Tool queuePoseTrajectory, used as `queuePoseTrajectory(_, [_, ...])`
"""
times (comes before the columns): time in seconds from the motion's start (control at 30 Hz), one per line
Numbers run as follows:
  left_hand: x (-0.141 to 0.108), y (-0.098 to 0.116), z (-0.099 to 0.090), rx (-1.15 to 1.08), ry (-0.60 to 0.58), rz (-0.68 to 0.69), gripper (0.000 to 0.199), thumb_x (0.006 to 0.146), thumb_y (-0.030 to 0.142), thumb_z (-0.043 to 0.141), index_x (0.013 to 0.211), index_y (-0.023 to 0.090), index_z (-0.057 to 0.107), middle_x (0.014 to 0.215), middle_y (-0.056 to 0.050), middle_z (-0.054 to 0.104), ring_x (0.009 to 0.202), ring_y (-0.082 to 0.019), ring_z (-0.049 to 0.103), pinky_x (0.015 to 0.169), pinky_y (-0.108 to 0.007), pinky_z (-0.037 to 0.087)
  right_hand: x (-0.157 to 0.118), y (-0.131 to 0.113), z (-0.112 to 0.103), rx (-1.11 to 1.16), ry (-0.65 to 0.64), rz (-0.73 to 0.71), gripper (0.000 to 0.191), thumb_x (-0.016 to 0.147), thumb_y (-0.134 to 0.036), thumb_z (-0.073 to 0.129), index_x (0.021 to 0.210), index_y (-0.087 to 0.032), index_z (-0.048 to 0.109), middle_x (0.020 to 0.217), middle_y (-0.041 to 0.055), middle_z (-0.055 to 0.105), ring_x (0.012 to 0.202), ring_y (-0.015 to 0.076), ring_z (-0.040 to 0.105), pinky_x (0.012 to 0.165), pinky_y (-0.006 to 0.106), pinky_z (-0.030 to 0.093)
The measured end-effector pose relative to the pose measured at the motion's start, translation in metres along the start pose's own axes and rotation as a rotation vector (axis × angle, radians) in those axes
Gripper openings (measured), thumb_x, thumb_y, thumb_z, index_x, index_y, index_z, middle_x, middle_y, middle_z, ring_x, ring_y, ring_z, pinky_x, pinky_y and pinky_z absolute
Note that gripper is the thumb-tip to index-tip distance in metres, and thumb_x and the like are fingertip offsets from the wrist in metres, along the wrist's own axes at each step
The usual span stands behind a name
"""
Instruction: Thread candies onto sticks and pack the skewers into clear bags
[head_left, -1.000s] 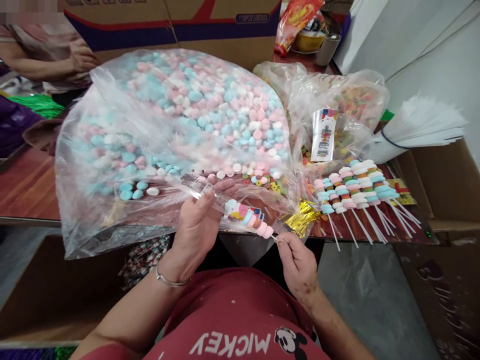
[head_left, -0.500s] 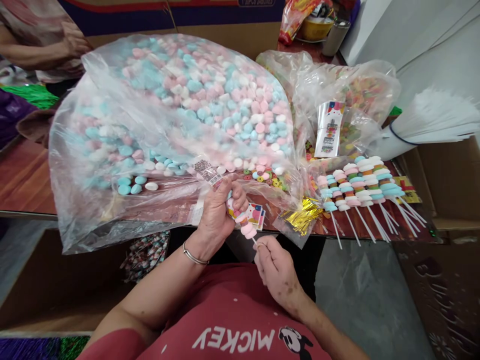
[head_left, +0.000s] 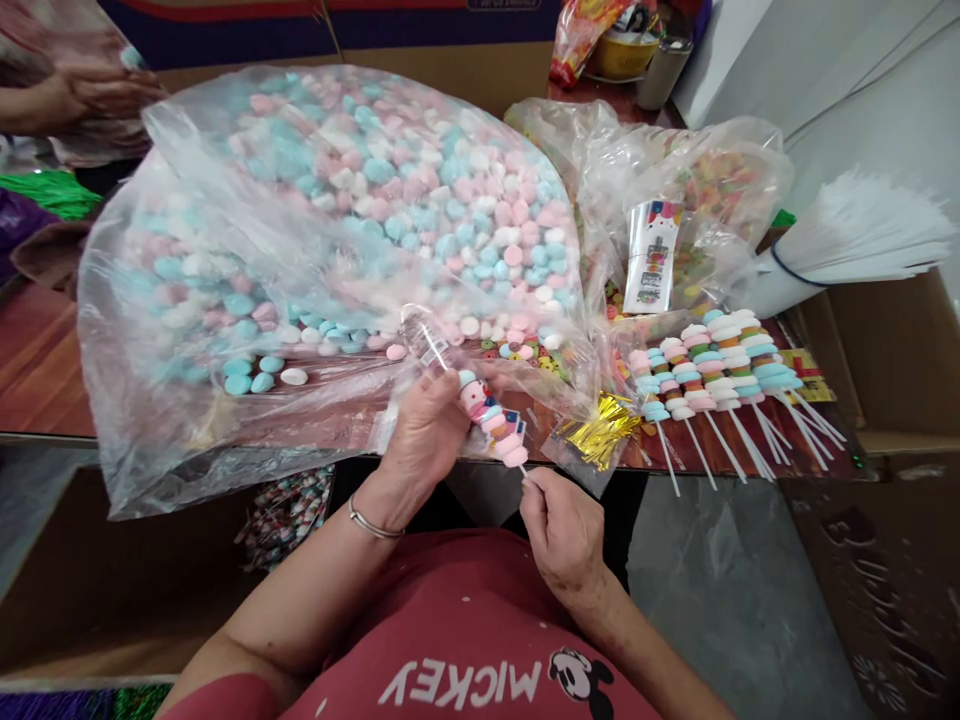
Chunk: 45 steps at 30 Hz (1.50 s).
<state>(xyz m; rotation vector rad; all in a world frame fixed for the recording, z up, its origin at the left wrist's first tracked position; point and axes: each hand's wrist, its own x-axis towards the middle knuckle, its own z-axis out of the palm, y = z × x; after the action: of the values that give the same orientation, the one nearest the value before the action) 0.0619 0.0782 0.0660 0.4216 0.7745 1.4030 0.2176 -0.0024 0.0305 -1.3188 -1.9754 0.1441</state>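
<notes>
My left hand (head_left: 424, 430) grips a clear printed bag (head_left: 426, 338) between thumb and fingers. Inside or against the bag's lower end lies a marshmallow skewer (head_left: 499, 432) of pink, white and blue pieces; exactly how far the bag covers it I cannot tell. Closed round the skewer's white stick is my right hand (head_left: 564, 530), just below the last pink piece. A small stack of printed bags (head_left: 517, 424) rests on the table behind the skewer. To the right, several finished-looking marshmallow skewers (head_left: 705, 370) lie side by side with sticks over the table edge.
A large plastic bag of marshmallows (head_left: 337, 200) spreads over the table (head_left: 45, 370). Gold twist ties (head_left: 602, 432), a banded stack of printed bags (head_left: 652, 258) and a bundle of white sticks (head_left: 862, 235) stand at right. Another person's hands (head_left: 82, 98) are at upper left.
My left hand has loosened its wrap and moved slightly left and down the bag, so more of the skewer shows. My right hand, on the stick, has shifted a little to the right.
</notes>
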Motion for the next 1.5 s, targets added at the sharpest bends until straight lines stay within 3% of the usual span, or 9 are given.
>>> queuePoseTrajectory(0.3, [0.018,0.017,0.002,-0.036,0.078,0.060,0.024,0.069,0.023,0.084,0.081,0.017,0.064,0.061,0.004,0.065,0.049,-0.009,0.062,0.050,-0.020,0.052,-0.003,-0.008,0.006,0.213,-0.120,0.066,0.015,0.090,-0.015,0.047,0.080,-0.021,0.057,0.059,-0.0025,0.060,0.049,0.0098,0.052,0.052,0.021,0.039])
queuePoseTrajectory(0.53, [0.016,0.017,0.007,-0.075,0.072,0.055,0.026,0.068,0.019,0.084,0.082,0.017,0.063,0.061,0.005,0.063,0.046,-0.006,0.056,0.044,-0.016,0.046,0.001,-0.015,0.005,0.811,-0.448,0.536,0.024,0.096,-0.037,0.041,0.080,-0.021,0.050,0.050,-0.0078,0.044,0.043,0.0073,0.039,0.045,0.020,0.032])
queuePoseTrajectory(0.7, [0.016,0.007,0.006,-0.042,0.045,0.104,0.032,0.064,0.025,0.088,0.079,0.016,0.061,0.062,0.004,0.063,0.045,-0.005,0.052,0.042,-0.015,0.043,0.003,-0.019,0.012,1.093,-0.502,0.771,0.030,0.096,-0.045,0.040,0.084,-0.020,0.051,0.044,-0.0106,0.038,0.035,0.0067,0.029,0.039,0.020,0.025])
queuePoseTrajectory(0.8, [0.015,-0.003,0.008,0.004,0.045,0.143,0.037,0.063,0.031,0.089,0.069,0.016,0.056,0.058,0.004,0.059,0.044,-0.005,0.050,0.041,-0.016,0.040,0.001,-0.018,0.019,0.865,-0.378,0.614,0.025,0.097,-0.037,0.040,0.083,-0.020,0.053,0.046,-0.0086,0.040,0.037,0.0083,0.033,0.041,0.022,0.028])
queuePoseTrajectory(0.97, [0.004,-0.014,0.012,0.097,0.104,0.091,0.043,0.062,0.038,0.089,0.069,0.017,0.053,0.052,0.004,0.057,0.044,-0.006,0.049,0.035,-0.012,0.028,0.001,-0.009,0.025,0.115,-0.030,-0.013,0.019,0.094,-0.014,0.045,0.085,-0.018,0.061,0.054,-0.0015,0.056,0.047,0.0115,0.048,0.052,0.028,0.033])
queuePoseTrajectory(1.03, [0.001,-0.012,0.011,0.088,0.115,0.059,0.045,0.058,0.042,0.091,0.071,0.017,0.055,0.058,0.002,0.062,0.047,-0.008,0.055,0.035,-0.012,0.030,0.002,-0.007,0.022,0.041,-0.008,-0.076,0.020,0.095,-0.012,0.044,0.087,-0.018,0.061,0.054,-0.0014,0.057,0.047,0.0117,0.049,0.053,0.028,0.034])
queuePoseTrajectory(1.17, [0.004,0.004,0.006,-0.004,0.019,0.040,0.058,0.051,0.060,0.089,0.083,0.017,0.067,0.076,-0.005,0.074,0.072,-0.022,0.072,0.053,-0.027,0.055,0.005,-0.005,0.010,0.281,-0.104,0.046,0.019,0.096,-0.017,0.042,0.087,-0.018,0.059,0.060,-0.0016,0.058,0.050,0.0105,0.051,0.053,0.023,0.039])
queuePoseTrajectory(1.3, [0.015,0.015,0.001,-0.048,-0.041,0.082,0.059,0.057,0.065,0.084,0.088,0.016,0.071,0.086,-0.010,0.076,0.090,-0.029,0.074,0.078,-0.039,0.060,0.003,-0.006,0.004,0.588,-0.247,0.238,0.019,0.098,-0.024,0.042,0.087,-0.020,0.057,0.057,-0.0063,0.045,0.046,0.0079,0.041,0.047,0.021,0.034])
queuePoseTrajectory(1.5, [0.025,0.019,0.002,-0.194,-0.002,0.025,0.047,0.061,0.046,0.089,0.088,0.014,0.067,0.072,-0.001,0.070,0.064,-0.014,0.068,0.062,-0.026,0.058,-0.002,-0.004,0.010,0.804,-0.349,0.474,0.023,0.096,-0.035,0.045,0.085,-0.019,0.057,0.055,-0.0079,0.036,0.046,0.0071,0.031,0.046,0.021,0.028])
